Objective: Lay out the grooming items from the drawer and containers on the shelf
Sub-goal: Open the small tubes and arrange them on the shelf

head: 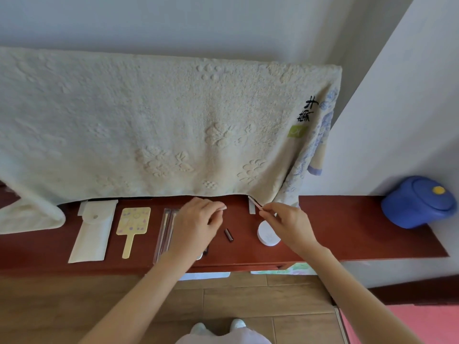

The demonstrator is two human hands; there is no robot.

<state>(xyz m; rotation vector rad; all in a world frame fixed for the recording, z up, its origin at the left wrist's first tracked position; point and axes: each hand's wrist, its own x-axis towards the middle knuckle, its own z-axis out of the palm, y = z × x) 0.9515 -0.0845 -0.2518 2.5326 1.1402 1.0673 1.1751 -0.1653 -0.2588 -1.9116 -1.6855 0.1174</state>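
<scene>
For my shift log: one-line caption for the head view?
Left hand and right hand each pinch a small item above the red shelf beside mirror and pouch.

Soft, even daylight, faint shadows, wide-angle bending at the edges, and slightly blurred, perhaps from motion.

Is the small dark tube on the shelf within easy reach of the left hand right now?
Probably yes. The small dark tube lies bare on the shelf, just right of the left hand, with nothing over it. But that hand already pinches a small pale piece, so it must set that down first.
</scene>
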